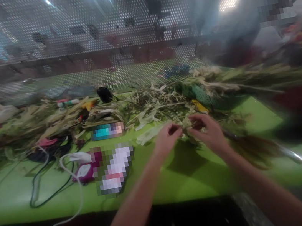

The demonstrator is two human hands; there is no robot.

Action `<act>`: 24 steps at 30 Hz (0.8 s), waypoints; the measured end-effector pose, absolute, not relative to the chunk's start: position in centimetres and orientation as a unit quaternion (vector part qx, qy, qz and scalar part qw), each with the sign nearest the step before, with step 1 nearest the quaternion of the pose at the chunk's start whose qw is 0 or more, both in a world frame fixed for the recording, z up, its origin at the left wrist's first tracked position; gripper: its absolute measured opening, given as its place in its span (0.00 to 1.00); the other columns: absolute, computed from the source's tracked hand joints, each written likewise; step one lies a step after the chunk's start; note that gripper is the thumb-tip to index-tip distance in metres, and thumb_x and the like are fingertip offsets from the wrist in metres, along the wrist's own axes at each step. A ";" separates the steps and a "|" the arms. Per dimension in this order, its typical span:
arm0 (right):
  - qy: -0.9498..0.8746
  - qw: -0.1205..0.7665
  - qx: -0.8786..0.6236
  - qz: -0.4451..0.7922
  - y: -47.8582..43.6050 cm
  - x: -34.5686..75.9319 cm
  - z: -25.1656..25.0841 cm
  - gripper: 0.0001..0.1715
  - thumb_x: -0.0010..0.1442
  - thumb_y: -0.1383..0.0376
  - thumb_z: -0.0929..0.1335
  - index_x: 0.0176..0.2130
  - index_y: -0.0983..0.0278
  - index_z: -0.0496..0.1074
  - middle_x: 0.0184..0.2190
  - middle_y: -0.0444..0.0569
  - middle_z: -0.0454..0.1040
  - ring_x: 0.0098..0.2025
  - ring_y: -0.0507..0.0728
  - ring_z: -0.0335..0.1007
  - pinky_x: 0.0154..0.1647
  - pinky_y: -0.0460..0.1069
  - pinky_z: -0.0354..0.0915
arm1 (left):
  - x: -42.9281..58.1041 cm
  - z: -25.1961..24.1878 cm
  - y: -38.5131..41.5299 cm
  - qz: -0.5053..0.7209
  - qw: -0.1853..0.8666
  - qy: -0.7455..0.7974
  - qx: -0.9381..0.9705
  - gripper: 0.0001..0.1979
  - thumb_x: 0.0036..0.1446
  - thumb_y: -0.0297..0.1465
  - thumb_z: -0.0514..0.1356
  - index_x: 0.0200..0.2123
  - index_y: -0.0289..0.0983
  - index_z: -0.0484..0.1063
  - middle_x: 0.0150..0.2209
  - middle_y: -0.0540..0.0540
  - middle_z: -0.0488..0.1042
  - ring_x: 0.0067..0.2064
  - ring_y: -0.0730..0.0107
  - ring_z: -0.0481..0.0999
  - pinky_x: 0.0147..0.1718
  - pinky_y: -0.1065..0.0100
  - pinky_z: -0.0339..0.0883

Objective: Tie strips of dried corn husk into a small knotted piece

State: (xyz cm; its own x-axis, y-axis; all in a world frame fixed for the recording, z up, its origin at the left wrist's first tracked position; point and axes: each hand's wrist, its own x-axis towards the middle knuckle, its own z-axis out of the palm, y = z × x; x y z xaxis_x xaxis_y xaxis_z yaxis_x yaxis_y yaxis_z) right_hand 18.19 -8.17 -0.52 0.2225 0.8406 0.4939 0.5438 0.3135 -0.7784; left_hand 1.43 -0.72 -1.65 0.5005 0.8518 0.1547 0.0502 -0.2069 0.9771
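Observation:
My left hand (166, 138) and my right hand (208, 131) meet over the green table (185, 173), fingers pinched together on a small bunch of dried plant stems and leaves (185, 122) between them. The bunch is part of a wide heap of pale green and straw-coloured stalks (152, 105) spread along the table behind my hands. The picture is smeared, so the exact piece in my fingers is unclear.
Left of my hands lie a white-and-pink blurred object (117, 169), a teal blurred object (107, 130), a pink device with a white cable (84, 171) and dark cords (42, 179). A perforated screen (97, 40) stands behind the table. A person (276, 28) is at far right.

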 end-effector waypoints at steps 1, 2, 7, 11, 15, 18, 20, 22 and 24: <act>-0.620 0.541 -0.559 0.102 -8.1 18.3 -0.5 0.17 0.57 0.59 0.72 0.47 0.59 0.74 0.42 0.49 0.74 0.36 0.55 0.70 0.38 0.51 0.68 | 1.4 -1.6 -0.8 0.374 0.519 0.336 0.691 0.06 0.54 0.33 0.61 0.33 0.36 0.71 0.32 0.49 0.71 0.35 0.71 0.68 0.36 0.68 0.62; -0.634 0.539 -0.550 0.071 -8.1 18.4 -0.5 0.13 0.58 0.60 0.72 0.44 0.59 0.75 0.42 0.49 0.74 0.38 0.56 0.70 0.40 0.52 0.68 | 1.4 -1.5 -0.8 0.374 0.506 0.337 0.701 0.06 0.55 0.32 0.61 0.33 0.36 0.71 0.32 0.48 0.72 0.35 0.71 0.69 0.37 0.68 0.63; -0.660 0.526 -0.535 0.025 -7.8 18.5 -0.6 0.03 0.59 0.64 0.71 0.36 0.60 0.76 0.36 0.49 0.73 0.41 0.58 0.70 0.40 0.53 0.68 | 1.6 -1.6 -1.2 0.371 0.500 0.327 0.711 0.08 0.55 0.35 0.61 0.35 0.35 0.71 0.33 0.47 0.73 0.36 0.70 0.70 0.38 0.66 0.64; -0.648 0.537 -0.540 0.018 -7.8 18.4 -0.8 0.01 0.58 0.65 0.72 0.34 0.61 0.76 0.37 0.49 0.72 0.41 0.57 0.70 0.41 0.53 0.68 | 1.9 -1.9 -1.3 0.382 0.541 0.330 0.672 0.10 0.54 0.35 0.63 0.36 0.35 0.72 0.33 0.47 0.73 0.36 0.70 0.70 0.38 0.66 0.65; -0.639 0.546 -0.542 0.024 -7.9 18.0 -0.9 0.01 0.57 0.66 0.72 0.33 0.61 0.75 0.38 0.49 0.71 0.42 0.58 0.69 0.42 0.54 0.68 | 2.2 -2.1 -1.4 0.397 0.585 0.319 0.631 0.10 0.51 0.34 0.65 0.34 0.35 0.72 0.32 0.48 0.72 0.35 0.72 0.69 0.37 0.68 0.64; -0.629 0.551 -0.547 0.042 -8.0 17.6 -0.8 0.01 0.57 0.67 0.72 0.32 0.62 0.75 0.37 0.49 0.71 0.42 0.57 0.69 0.41 0.53 0.67 | 2.3 -2.0 -1.5 0.402 0.596 0.324 0.615 0.10 0.50 0.33 0.66 0.33 0.34 0.71 0.30 0.49 0.71 0.33 0.73 0.68 0.35 0.69 0.62; -0.624 0.552 -0.551 0.061 -8.0 17.5 -0.8 0.02 0.57 0.67 0.71 0.32 0.62 0.75 0.36 0.49 0.71 0.40 0.57 0.69 0.40 0.52 0.67 | 2.2 -2.0 -1.5 0.399 0.600 0.324 0.613 0.10 0.50 0.33 0.66 0.33 0.34 0.71 0.30 0.49 0.70 0.33 0.73 0.68 0.35 0.69 0.62; -0.618 0.552 -0.555 0.080 -8.0 17.4 -0.8 0.02 0.57 0.67 0.71 0.31 0.62 0.74 0.35 0.48 0.71 0.39 0.56 0.68 0.38 0.51 0.66 | 2.2 -2.0 -1.5 0.395 0.598 0.324 0.617 0.11 0.50 0.34 0.66 0.33 0.34 0.71 0.30 0.49 0.70 0.33 0.73 0.68 0.35 0.69 0.62; -0.608 0.552 -0.561 0.103 -7.9 17.4 -0.8 0.03 0.57 0.66 0.71 0.30 0.62 0.74 0.35 0.48 0.71 0.39 0.56 0.68 0.38 0.51 0.65 | 2.1 -2.0 -1.6 0.394 0.593 0.325 0.622 0.11 0.50 0.34 0.66 0.34 0.34 0.71 0.31 0.49 0.71 0.34 0.73 0.68 0.36 0.69 0.62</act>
State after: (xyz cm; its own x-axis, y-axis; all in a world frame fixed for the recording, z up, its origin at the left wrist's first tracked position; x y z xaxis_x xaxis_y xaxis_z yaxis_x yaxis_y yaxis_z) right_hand 17.36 -7.94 -0.80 0.2399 0.7955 0.5564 0.5688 0.3492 -0.7446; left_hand 2.12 -1.57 -2.04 0.4781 0.8719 0.1056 -0.0643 -0.0852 0.9943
